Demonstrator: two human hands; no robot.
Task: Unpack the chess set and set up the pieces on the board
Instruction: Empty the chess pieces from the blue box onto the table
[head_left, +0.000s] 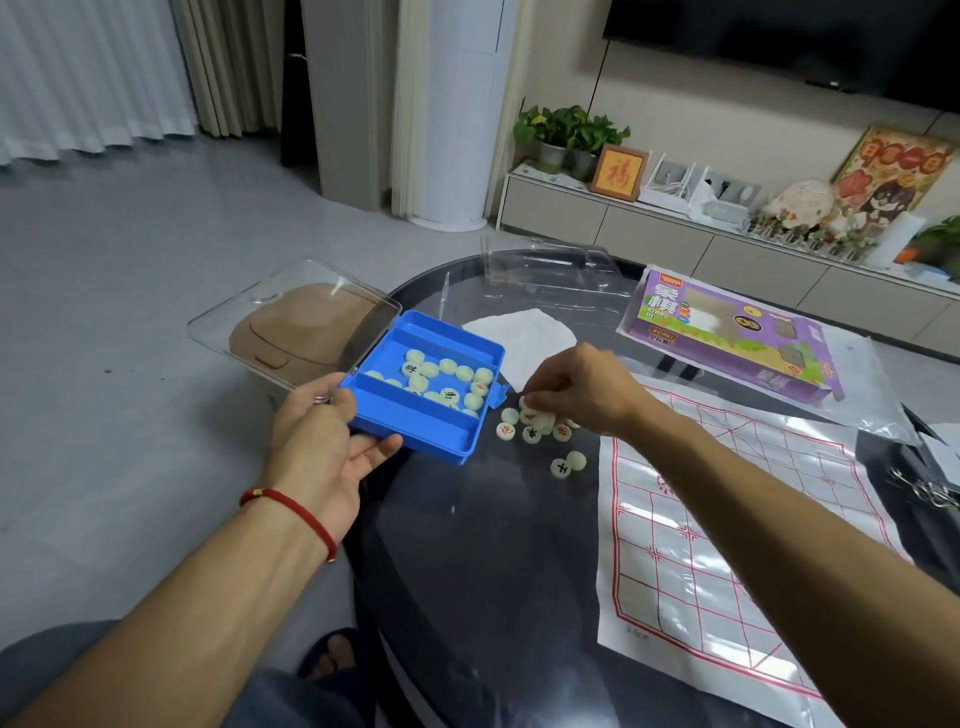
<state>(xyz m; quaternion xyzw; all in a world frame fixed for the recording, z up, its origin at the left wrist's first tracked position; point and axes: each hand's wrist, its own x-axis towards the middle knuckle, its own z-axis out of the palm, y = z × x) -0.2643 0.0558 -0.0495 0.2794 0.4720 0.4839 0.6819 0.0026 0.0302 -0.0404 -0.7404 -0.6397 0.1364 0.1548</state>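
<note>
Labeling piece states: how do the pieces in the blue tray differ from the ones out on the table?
The pieces in the tray sit inside the blue tray, which the left hand holds tilted. The pieces on the table lie loose on the dark table, beside the paper board, none on it. The right hand touches the table group only. Both are pale round discs with printed characters.

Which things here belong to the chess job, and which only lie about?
Belongs to the job:
- blue case, held by the left hand
- pale pieces in case
- pieces on table, under the right hand
- paper board

Just lying about:
- purple box
- clear insert
- white paper
- keys
</note>
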